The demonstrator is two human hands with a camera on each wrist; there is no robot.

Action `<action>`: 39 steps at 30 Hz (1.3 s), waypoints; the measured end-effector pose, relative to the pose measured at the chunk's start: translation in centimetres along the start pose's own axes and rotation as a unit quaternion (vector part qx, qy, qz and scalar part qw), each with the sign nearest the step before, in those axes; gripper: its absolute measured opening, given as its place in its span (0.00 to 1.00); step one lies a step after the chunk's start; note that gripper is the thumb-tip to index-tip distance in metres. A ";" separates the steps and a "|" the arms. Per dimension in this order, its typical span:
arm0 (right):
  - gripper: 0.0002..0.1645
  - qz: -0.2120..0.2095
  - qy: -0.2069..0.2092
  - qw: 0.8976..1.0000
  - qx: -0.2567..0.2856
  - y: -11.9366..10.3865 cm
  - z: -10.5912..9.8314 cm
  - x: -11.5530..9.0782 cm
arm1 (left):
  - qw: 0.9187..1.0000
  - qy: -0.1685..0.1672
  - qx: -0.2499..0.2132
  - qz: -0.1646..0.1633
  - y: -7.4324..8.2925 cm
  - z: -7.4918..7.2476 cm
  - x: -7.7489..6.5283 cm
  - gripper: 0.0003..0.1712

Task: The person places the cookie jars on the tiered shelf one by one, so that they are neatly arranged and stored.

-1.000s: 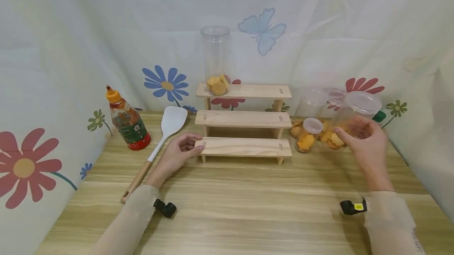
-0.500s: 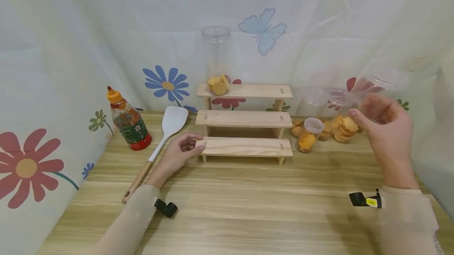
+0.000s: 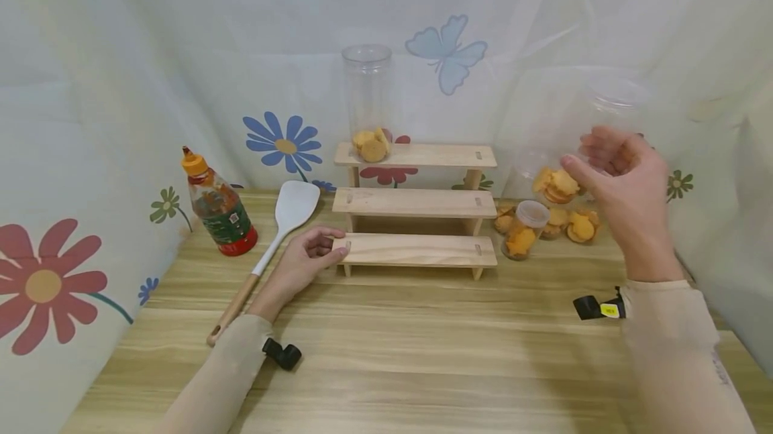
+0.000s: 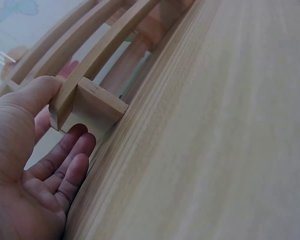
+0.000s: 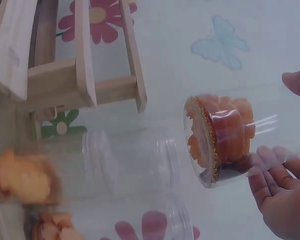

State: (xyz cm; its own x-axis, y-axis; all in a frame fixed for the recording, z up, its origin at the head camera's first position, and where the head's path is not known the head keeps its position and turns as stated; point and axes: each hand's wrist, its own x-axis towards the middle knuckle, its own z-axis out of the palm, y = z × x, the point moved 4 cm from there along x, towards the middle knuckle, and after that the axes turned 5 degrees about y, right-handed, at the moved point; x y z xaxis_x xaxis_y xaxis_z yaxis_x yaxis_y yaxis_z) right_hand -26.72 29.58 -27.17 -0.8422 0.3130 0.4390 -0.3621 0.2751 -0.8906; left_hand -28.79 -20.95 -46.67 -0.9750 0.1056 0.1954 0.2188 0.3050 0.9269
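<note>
My left hand (image 3: 304,259) grips the left end of the lowest board of a three-step wooden display stand (image 3: 417,202). In the left wrist view its thumb lies on the board (image 4: 102,50), with the other fingers curled below. At the right, my right hand (image 3: 631,186) holds a tall clear jar (image 3: 557,186) of cookies in the air, tilted in the head view. The right wrist view shows stacked orange-brown cookies (image 5: 232,130) near the jar's base, thumb and fingers on opposite sides of it. Another tall jar (image 3: 370,105) with a few cookies stands on the top step's left end.
Below the held jar, a small lidded jar (image 3: 522,236) and other clear cookie jars (image 3: 580,227) stand on the table beside the stand. At the left are a sauce bottle (image 3: 223,212) with an orange cap and a white spatula (image 3: 296,206) with a wooden handle.
My right hand has lifted the tall jar from the group at the right, first swinging it outward, then up and back toward the stand. The left hand has stayed in place.
</note>
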 end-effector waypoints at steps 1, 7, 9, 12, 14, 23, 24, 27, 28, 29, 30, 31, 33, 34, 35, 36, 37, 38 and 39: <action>0.32 -0.001 -0.003 1.000 -0.001 -0.2 0.4 0.2 | 1.000 0.000 0.000 0.001 0.0 0.0 0.0 0.20; 0.34 -0.009 -0.023 0.999 -0.033 -1.1 2.8 1.3 | 1.000 -0.001 0.000 -0.003 -0.1 0.0 0.0 0.20; 0.34 -0.011 -0.030 0.999 -0.027 -1.5 3.6 1.6 | 1.000 0.000 0.001 -0.005 -0.2 0.0 0.1 0.20; 0.35 -0.010 -0.041 0.999 -0.011 -1.9 4.8 2.1 | 1.000 0.001 0.002 -0.007 -0.3 -0.1 0.0 0.21; 0.36 -0.009 -0.049 0.999 -0.010 -2.1 5.6 2.3 | 1.000 0.001 0.004 -0.006 -0.3 -0.1 0.0 0.21; 0.38 -0.022 -0.084 0.996 0.031 -3.1 9.6 3.1 | 1.000 -0.003 -0.004 -0.006 -0.1 -0.1 0.0 0.20; 0.38 -0.021 -0.089 0.995 0.039 -3.2 10.0 3.1 | 1.000 -0.005 -0.005 -0.007 0.0 0.0 0.0 0.20; 0.39 -0.010 -0.104 0.993 0.060 -3.3 11.4 3.3 | 1.000 -0.007 -0.007 -0.013 0.1 0.0 -0.1 0.20; 0.40 -0.006 -0.109 0.992 0.065 -3.4 11.9 3.4 | 1.000 -0.007 -0.006 -0.013 0.1 0.0 -0.1 0.20; 0.40 -0.005 -0.114 0.991 0.064 -3.4 12.4 3.5 | 1.000 -0.006 -0.004 -0.013 0.1 0.0 -0.1 0.20; 0.40 -0.006 -0.118 0.991 0.060 -3.5 12.9 3.6 | 1.000 -0.005 -0.004 -0.013 0.1 0.0 -0.1 0.20; 0.41 -0.004 -0.122 0.991 0.059 -3.5 13.4 3.7 | 1.000 -0.004 -0.003 -0.013 0.1 -0.1 -0.1 0.20; 0.42 0.001 -0.130 0.990 0.056 -3.6 14.3 4.0 | 1.000 -0.003 -0.002 -0.010 0.1 -0.1 -0.1 0.20; 0.43 0.003 -0.134 0.990 0.052 -3.5 14.8 4.0 | 1.000 -0.003 -0.002 -0.010 0.1 -0.1 -0.1 0.20; 0.44 0.004 -0.135 0.990 0.049 -3.5 15.1 4.1 | 1.000 -0.004 -0.002 -0.009 0.1 -0.1 -0.1 0.20; 0.44 0.005 -0.137 0.989 0.047 -3.5 15.5 4.1 | 1.000 -0.005 -0.002 -0.008 0.1 -0.1 -0.1 0.20; 0.44 0.008 -0.139 0.989 0.047 -3.5 15.9 4.2 | 1.000 -0.006 -0.002 -0.007 0.0 -0.1 -0.1 0.20; 0.44 0.007 -0.141 0.989 0.046 -3.4 16.3 4.3 | 1.000 -0.006 -0.001 -0.007 0.0 -0.1 -0.1 0.20; 0.45 0.008 -0.143 0.989 0.045 -3.4 16.6 4.3 | 1.000 -0.006 -0.001 -0.006 0.0 -0.1 -0.1 0.20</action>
State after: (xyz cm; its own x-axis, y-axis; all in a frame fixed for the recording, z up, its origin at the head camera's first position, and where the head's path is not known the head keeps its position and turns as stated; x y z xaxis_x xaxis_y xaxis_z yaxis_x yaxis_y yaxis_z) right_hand -35.77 14.88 -24.21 -0.9217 0.0440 0.3854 -0.3714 0.1868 -0.9095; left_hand -28.66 -21.08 -46.65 -0.9772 0.1138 0.1794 0.2061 0.3045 0.9299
